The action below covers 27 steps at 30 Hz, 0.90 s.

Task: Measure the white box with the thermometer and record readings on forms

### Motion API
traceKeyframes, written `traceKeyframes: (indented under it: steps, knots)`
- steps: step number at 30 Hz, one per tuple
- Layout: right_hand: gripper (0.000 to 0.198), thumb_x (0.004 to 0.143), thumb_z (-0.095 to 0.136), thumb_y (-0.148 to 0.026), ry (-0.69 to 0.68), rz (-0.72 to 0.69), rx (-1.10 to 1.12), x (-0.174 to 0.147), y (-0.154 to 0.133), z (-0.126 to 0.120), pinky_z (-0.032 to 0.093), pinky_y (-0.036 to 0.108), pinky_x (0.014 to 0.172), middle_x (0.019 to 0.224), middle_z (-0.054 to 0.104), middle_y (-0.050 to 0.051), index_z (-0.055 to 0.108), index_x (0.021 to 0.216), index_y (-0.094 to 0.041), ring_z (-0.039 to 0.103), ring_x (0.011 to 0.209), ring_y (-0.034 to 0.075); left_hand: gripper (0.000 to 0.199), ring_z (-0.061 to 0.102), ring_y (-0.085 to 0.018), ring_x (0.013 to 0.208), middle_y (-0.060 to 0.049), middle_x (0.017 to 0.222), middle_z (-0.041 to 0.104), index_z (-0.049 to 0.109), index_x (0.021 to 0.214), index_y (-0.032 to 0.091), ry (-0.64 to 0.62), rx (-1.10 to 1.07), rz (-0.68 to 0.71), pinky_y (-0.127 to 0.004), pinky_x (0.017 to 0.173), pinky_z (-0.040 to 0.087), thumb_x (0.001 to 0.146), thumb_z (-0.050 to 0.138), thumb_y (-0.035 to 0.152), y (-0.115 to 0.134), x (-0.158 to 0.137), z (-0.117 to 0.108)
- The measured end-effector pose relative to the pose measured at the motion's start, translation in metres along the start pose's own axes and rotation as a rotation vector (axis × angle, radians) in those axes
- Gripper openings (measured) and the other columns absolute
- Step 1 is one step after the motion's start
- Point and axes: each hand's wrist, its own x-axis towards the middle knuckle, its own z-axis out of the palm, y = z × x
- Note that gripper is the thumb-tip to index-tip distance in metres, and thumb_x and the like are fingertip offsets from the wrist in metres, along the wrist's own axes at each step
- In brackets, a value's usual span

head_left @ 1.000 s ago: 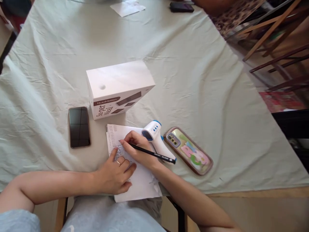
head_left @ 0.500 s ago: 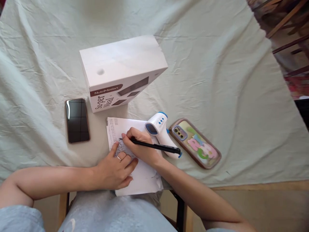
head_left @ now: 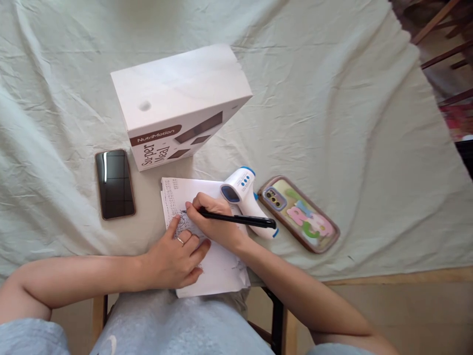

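A stack of white paper (head_left: 221, 276) lies at the table's front edge, with small handwriting on its left part. My right hand (head_left: 216, 217) pinches a black pen (head_left: 240, 219), its tip down on the written area. The pen's rear end points to the right. My left hand (head_left: 181, 259) rests on the sheet with fingers spread, the index finger close to the pen tip; a ring is on one finger. A white and blue infrared thermometer (head_left: 244, 190) lies on the paper's upper right, partly behind my right hand.
A tall white NutriMotion box (head_left: 181, 88) stands beyond the paper. To the left lies a dark-screened phone (head_left: 115, 185); to the right, a phone in a decorated case (head_left: 299, 214). A pale wrinkled cloth (head_left: 369, 162) covers the table. Wooden furniture (head_left: 439, 22) shows at upper right.
The view has shifted slightly, so the box appears a bit further left and higher. The pen's rear end has tipped up a little; both hands stay in nearly the same place on the paper.
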Motion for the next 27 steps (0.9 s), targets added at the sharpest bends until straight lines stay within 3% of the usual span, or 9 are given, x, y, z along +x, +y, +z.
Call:
traceKeyframes:
  steps: [27]
  knots:
    - [0.031,0.084,0.046,-0.031,0.043,-0.022,-0.013,0.0001,-0.0011,-0.0013,0.033,0.024,0.045,0.048,0.038,-0.006,0.031,0.057,-0.025,0.035,0.044,0.01,0.05,0.06,-0.026,0.09,-0.013,0.096,0.065,0.053,0.128,0.006,0.007,-0.003,0.002,-0.063,0.105,0.038,0.093,0.043,0.04,-0.0005,-0.0001,0.0011]
